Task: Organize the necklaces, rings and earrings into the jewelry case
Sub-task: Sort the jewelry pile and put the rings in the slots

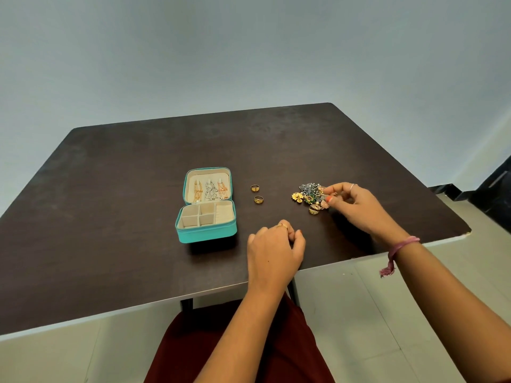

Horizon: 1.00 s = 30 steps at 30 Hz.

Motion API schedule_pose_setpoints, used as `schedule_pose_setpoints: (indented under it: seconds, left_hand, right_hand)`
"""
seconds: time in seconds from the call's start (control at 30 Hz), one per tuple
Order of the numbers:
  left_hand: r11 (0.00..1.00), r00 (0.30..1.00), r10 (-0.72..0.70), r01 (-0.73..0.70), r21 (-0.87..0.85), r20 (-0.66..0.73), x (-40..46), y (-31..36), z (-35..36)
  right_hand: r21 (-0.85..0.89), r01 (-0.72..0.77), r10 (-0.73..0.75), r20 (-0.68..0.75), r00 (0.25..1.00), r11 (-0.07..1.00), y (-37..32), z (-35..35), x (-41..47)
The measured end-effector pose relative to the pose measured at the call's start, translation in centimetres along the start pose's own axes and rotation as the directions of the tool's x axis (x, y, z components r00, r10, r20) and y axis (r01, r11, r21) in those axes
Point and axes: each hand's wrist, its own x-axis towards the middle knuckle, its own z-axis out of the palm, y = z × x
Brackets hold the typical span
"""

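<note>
**Head view: jewelry case open, hands at the loose pieces**

Head camera looks down on a teal jewelry case [206, 205] lying open on a dark table [110, 189], left of centre. Three necklaces [210, 190] hang in its raised lid; the divided tray below looks bare. Just right of the case sit two gold rings [257, 193], apart from each other. Farther right lies a heap of earrings and rings [311, 197]. The right hand [356, 205] reaches into that heap, thumb and fingertips pinching a small piece at its right edge. The left hand [273, 250] rests near the table's near edge, fingers curled; whether it holds anything, I cannot tell.
</note>
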Motion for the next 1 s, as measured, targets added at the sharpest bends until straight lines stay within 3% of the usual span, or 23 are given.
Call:
schedule_pose_setpoints:
  seconds: [0.1,0.23,0.47,0.8,1.0]
  left_hand:
    - [0.994,0.995,0.067,-0.073,0.075,0.078,1.0,0.3,0.1]
    - [0.978,0.969,0.143,-0.170,0.120,0.202,3.5,0.9,1.0]
    - [0.968,0.969,0.211,-0.226,0.108,0.131,5.2,1.6,2.3]
    - [0.941,0.952,0.303,-0.305,0.144,0.041,4.7,1.2,3.2]
    - [0.913,0.919,0.393,-0.392,0.115,0.013,4.7,1.1,3.5]
  right_hand:
    - [-0.252,0.173,-0.166,0.047,0.985,0.952,0.7,0.2,-0.2]
    - [-0.400,0.202,-0.224,-0.007,0.975,0.894,1.2,1.0,0.1]
    - [-0.381,0.165,-0.199,-0.052,0.979,0.910,1.3,1.3,0.2]
    - [-0.151,0.087,-0.113,-0.168,0.979,0.985,1.7,1.2,0.4]
    - [-0.115,0.028,-0.044,-0.134,0.990,0.993,1.7,0.7,0.4]
